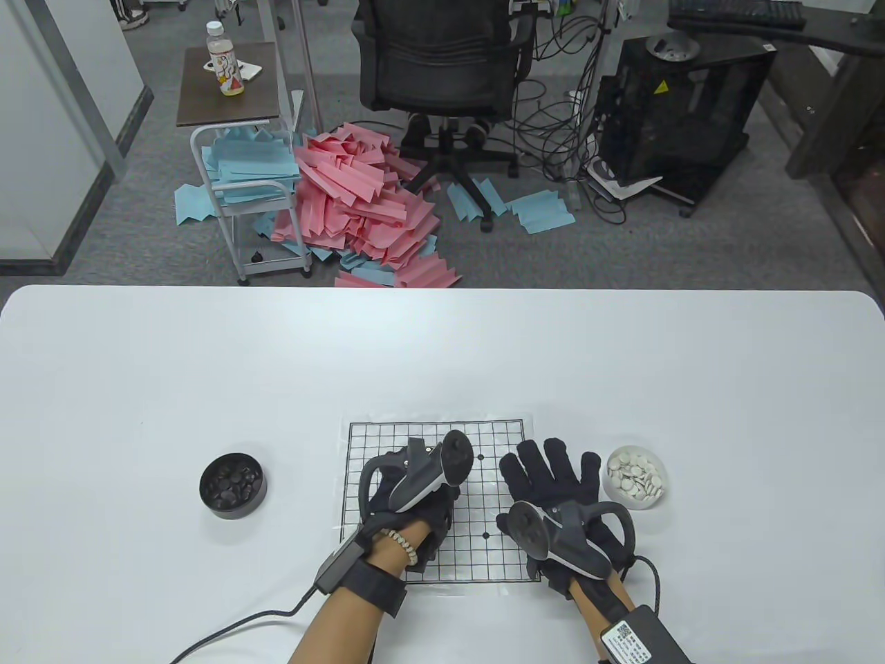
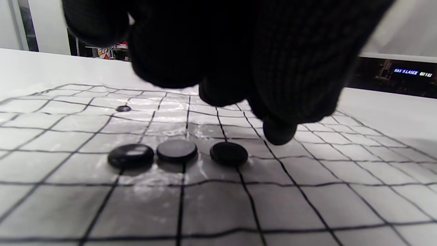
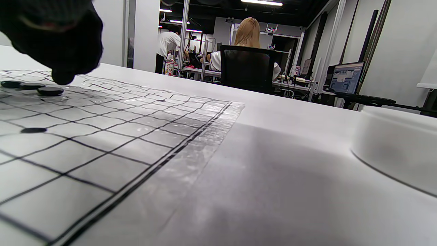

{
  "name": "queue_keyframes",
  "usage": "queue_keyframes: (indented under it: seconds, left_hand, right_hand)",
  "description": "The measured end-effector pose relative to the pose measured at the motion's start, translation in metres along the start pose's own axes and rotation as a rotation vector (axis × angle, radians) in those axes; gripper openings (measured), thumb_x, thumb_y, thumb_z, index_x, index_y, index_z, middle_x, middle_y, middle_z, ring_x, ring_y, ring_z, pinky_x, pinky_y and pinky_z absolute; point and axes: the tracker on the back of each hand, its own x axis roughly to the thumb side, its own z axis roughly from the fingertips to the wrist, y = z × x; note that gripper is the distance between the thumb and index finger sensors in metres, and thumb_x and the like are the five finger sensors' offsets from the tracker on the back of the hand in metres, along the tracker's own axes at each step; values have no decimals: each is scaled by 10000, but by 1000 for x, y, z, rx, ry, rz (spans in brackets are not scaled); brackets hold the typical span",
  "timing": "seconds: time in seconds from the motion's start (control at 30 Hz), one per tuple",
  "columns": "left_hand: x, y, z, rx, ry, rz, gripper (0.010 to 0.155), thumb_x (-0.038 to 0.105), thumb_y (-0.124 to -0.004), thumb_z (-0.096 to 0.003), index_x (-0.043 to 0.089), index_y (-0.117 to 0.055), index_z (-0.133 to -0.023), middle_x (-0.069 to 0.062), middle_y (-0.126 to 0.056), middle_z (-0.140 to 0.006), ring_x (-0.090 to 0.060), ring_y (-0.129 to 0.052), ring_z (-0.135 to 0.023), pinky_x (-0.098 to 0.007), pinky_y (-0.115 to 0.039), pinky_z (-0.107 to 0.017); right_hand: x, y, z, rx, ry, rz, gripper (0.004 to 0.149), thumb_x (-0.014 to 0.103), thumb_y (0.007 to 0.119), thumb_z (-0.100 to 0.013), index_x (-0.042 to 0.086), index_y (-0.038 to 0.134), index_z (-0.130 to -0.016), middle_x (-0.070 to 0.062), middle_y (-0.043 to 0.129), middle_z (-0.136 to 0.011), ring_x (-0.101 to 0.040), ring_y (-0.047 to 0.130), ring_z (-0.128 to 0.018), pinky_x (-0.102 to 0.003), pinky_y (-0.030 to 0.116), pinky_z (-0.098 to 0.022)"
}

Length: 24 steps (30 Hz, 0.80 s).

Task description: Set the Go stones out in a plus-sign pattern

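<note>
A paper Go board (image 1: 484,443) lies on the white table. Three black stones lie in a row on it in the left wrist view (image 2: 130,155), (image 2: 177,149), (image 2: 228,153); the right wrist view shows them far left (image 3: 50,91). My left hand (image 1: 415,484) hovers over the board's left middle, with its fingers (image 2: 278,131) bunched and hanging just beyond the row. No stone shows between them. My right hand (image 1: 553,477) lies flat with spread fingers on the board's right side and is empty.
A black bowl of black stones (image 1: 233,484) stands left of the board. A white bowl of white stones (image 1: 636,477) stands right of it, close to my right hand; its wall shows in the right wrist view (image 3: 396,147).
</note>
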Motion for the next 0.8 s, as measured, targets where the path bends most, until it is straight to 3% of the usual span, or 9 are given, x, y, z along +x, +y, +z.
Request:
queue_keyframes:
  seconds: [0.47, 0.63, 0.8]
  left_hand:
    - [-4, -10, -4, 2, 35, 49, 399, 416, -924, -340, 335, -983, -726, 40, -1020, -738, -241, -978, -539, -587, -687, -590]
    - [-24, 12, 1, 38, 49, 75, 415, 409, -920, -343, 325, -970, -746, 31, -1008, -759, -245, -976, -547, -588, -686, -589]
    - [-65, 44, 12, 94, 104, 58, 422, 403, -918, -349, 315, -961, -760, 31, -1009, -770, -244, -986, -559, -584, -691, -590]
  right_hand:
    - [0, 0, 0, 3, -6, 3, 809, 616, 749, -395, 380, 407, -1089, 27, 358, -1203, -381, 357, -1157, -740, 293, -755]
    - [0, 0, 0, 8, -1, 0, 809, 617, 749, -394, 380, 409, -1089, 28, 359, -1203, -381, 357, -1157, -739, 292, -755]
    - [0, 0, 0, 7, -2, 2, 807, 617, 748, -395, 380, 409, -1088, 26, 361, -1202, -382, 357, -1157, -739, 294, -755]
